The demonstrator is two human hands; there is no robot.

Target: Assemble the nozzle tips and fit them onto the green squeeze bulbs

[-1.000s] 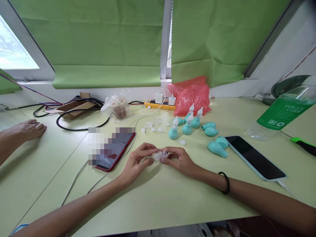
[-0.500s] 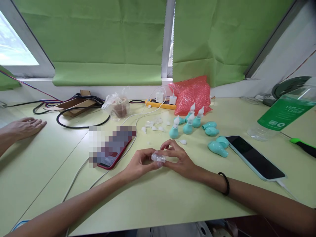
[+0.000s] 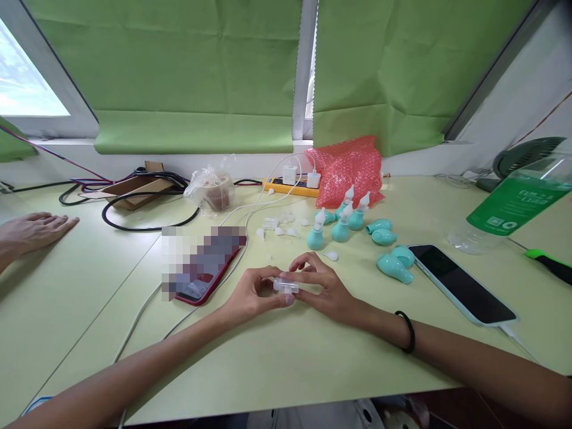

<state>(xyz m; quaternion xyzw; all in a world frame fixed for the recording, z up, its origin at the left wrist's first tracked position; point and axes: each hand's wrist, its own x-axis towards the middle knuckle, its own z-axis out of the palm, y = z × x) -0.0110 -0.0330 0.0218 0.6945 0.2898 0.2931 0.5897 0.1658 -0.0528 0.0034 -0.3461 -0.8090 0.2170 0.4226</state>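
Fingers (image 3: pixel 308 277), clear plastic piece (image 3: pixel 286 286) between

Clear tubular piece (image 3: pixel 285 286), level, held between left grip (image 3: pixel 251 296), right grip (image 3: pixel 327 290).

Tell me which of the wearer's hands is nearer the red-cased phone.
Left. The left hand is just to the right of the red-cased phone; the right hand is farther right, on the left hand's other side.
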